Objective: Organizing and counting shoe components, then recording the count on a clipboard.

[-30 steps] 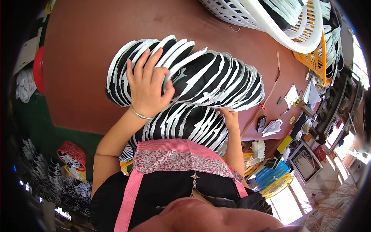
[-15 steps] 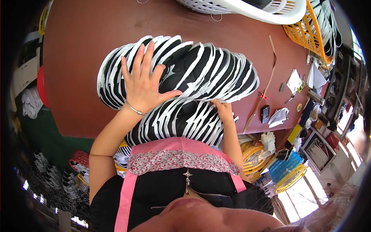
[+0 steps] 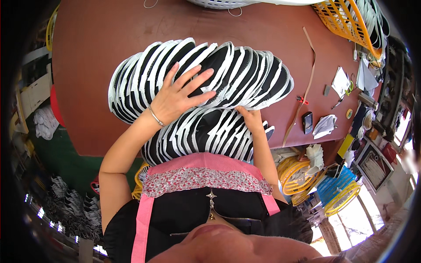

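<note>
1. A reddish-brown desk (image 3: 101,65) fills the view in front of you, with a yellow basket (image 3: 346,19) at its far right corner and a white basket (image 3: 228,2) at the far edge.
2. A long fanned stack of black-and-white pieces (image 3: 237,72) lies across the middle of the desk, and a second stack (image 3: 206,133) sits between it and your body, at the near edge.
3. Your left hand (image 3: 177,98) lies flat on the far stack, fingers spread apart, a thin bracelet (image 3: 155,116) at the wrist.
4. Your right hand (image 3: 250,118) rests where the two stacks meet; its fingers are tucked in there, so I cannot tell their state.
5. A phone (image 3: 308,122), crumpled paper (image 3: 325,126) and a brown strap (image 3: 307,79) lie to the right.
</note>
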Demonstrator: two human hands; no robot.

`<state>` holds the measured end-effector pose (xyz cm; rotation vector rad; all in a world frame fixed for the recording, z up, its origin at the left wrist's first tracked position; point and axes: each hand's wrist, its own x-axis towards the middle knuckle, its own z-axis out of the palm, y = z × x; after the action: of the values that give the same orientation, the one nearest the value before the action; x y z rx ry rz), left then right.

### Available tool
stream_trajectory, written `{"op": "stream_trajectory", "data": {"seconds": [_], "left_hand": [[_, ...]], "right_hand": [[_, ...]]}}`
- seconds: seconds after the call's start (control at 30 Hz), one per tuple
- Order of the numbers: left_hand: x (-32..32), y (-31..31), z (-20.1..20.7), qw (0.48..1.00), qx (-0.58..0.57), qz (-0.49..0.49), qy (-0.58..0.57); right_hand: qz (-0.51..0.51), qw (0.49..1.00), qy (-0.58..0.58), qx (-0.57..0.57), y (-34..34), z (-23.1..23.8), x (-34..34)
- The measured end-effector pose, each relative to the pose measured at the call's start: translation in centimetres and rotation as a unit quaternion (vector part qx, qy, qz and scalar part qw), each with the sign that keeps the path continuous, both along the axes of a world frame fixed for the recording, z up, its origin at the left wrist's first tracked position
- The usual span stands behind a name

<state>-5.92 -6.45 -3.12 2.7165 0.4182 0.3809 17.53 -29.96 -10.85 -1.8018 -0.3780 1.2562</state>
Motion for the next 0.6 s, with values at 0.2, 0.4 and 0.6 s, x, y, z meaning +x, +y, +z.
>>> {"op": "stream_trajectory", "data": {"seconds": [0.2,0.4,0.6], "left_hand": [[0.1,1.0,-0.3,0.996,0.038,0.086,0.002],[1.4,0.3,1.1,0.982,-0.004,0.187,-0.018],[2.3,-1.1,-0.2,0.971,0.003,0.238,-0.013]], "right_hand": [[0.01,0.999,-0.019,0.025,-0.1,-0.7,-0.1],[0.003,1.0,-0.005,0.02,-0.4,-1.4,-0.2],[0.023,0.999,-0.004,0.031,-0.5,-1.8,0.0]]}}
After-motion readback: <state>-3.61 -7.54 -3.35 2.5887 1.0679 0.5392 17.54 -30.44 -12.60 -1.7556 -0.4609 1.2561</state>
